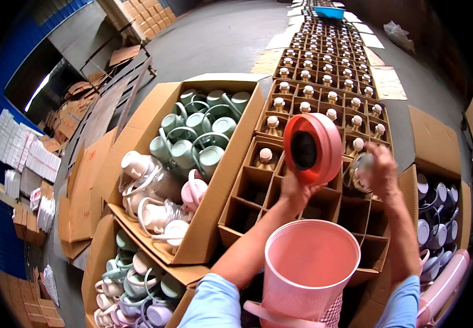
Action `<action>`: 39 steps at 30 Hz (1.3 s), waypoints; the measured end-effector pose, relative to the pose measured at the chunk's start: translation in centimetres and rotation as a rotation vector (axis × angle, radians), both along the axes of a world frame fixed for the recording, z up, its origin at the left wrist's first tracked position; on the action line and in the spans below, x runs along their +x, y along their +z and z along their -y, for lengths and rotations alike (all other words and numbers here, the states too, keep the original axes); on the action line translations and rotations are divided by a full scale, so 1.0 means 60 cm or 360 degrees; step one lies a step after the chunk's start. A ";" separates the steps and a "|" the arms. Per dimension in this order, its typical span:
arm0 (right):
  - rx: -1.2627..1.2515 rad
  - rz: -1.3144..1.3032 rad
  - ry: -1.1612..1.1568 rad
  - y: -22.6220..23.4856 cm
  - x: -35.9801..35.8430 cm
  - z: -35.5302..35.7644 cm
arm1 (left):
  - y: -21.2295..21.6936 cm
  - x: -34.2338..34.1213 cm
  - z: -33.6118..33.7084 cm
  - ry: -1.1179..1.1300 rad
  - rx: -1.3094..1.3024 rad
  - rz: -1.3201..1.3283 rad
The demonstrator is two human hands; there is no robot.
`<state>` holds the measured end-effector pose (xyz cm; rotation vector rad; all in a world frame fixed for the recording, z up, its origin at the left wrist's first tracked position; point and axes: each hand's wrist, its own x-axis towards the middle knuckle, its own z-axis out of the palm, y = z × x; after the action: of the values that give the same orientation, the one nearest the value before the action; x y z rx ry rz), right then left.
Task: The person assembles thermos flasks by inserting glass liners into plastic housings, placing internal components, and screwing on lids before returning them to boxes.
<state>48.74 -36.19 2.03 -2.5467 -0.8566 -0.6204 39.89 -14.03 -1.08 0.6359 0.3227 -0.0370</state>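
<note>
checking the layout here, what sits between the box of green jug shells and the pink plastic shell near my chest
In the head view, a divided cardboard carton with empty cells lies between them, and the left hand reaches across it.

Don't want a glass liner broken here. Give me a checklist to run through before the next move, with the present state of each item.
1. Left hand grips the round pink-and-orange base cap: ok, held up at its lower edge.
2. Right hand holds the glass liner: cannot tell how firmly; it is blurred.
3. Pink outer shell stands mouth up between the forearms: ok.
4. Shell interior free of other things: ok as far as visible; the bottom is not clearly seen.
5. Divided carton below the hands has open cells: ok, the near cells look empty.
6. Liner clear of the cap: cannot tell; they are close together.
</note>
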 end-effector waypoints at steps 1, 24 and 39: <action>-0.0056 0.0059 -0.0008 0.074 -0.032 -0.010 | -0.036 -0.005 0.013 -0.0110 -0.0047 0.0052; 0.1364 -0.1784 0.1217 0.205 -0.272 0.005 | 0.151 -0.197 0.002 -0.0265 0.0348 0.1521; -0.0490 -0.1108 0.0777 0.294 -0.302 -0.043 | 0.173 -0.196 -0.010 -0.0595 0.0128 0.1009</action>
<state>30.60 -33.63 19.68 -2.3764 -1.2827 0.5521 28.10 -13.44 9.32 0.7463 -0.4111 -0.1763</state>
